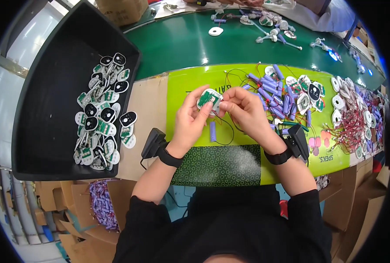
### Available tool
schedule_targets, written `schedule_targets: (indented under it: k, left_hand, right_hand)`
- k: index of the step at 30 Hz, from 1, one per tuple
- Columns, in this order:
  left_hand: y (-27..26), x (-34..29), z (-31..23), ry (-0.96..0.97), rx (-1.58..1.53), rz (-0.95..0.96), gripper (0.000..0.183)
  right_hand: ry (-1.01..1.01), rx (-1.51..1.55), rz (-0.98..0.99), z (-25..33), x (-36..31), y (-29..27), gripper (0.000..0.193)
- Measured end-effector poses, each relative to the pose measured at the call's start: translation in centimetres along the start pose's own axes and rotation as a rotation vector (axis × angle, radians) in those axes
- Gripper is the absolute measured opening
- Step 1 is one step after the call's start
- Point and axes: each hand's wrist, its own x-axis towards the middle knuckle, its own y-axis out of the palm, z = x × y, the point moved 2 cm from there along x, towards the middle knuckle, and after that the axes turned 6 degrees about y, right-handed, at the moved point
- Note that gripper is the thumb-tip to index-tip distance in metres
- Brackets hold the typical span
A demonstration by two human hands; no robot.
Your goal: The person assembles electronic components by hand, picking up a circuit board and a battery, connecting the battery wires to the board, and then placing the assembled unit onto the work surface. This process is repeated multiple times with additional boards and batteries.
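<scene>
My left hand (pixel 189 117) grips a white rounded plate with a green circuit board (pixel 208 98) on its upper side, the thumb lying across the board. At the board's right edge, thumb and forefinger of my right hand (pixel 246 110) are pinched together. A small white piece shows by those fingertips, but they cover most of what they hold. Just below the hands, a purple cylindrical battery (pixel 212 131) lies on the yellow-green mat (pixel 182 94). Its thin dark wire (pixel 231 139) loops on the mat; the wire's upper end runs up toward the right hand.
A black bin (pixel 41 131) at left holds several boards with white plates; a few lie beside it. Purple batteries (pixel 285 98) are piled right of my hands, then white discs with red wires (pixel 350 127). Beyond is a green surface (pixel 173 48) with assembled parts. Cardboard boxes (pixel 79 197) stand below.
</scene>
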Motion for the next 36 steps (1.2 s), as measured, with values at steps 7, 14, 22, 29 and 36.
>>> schedule_targets:
  k: [7, 14, 22, 29, 36]
  left_hand:
    - [0.4, -0.2, 0.2, 0.022, -0.023, -0.048, 0.032]
    - [0.4, -0.1, 0.8, 0.019, -0.064, -0.002, 0.034]
    - [0.3, -0.1, 0.3, 0.156, 0.138, 0.036, 0.024]
    - [0.2, -0.1, 0.6, 0.219, 0.122, -0.023, 0.016]
    - [0.3, -0.2, 0.7, 0.168, 0.126, 0.005, 0.019]
  right_hand:
    - [-0.303, -0.486, -0.190, -0.3, -0.4, 0.0, 0.007]
    - [-0.373, -0.634, -0.289, 0.1, -0.7, 0.2, 0.009]
    - [-0.417, -0.683, -0.270, 0.4, -0.8, 0.2, 0.009]
    - [-0.535, -0.757, -0.170, 0.7, -0.7, 0.3, 0.009]
    - [-0.471, -0.756, -0.262, 1.1, -0.9, 0.5, 0.007]
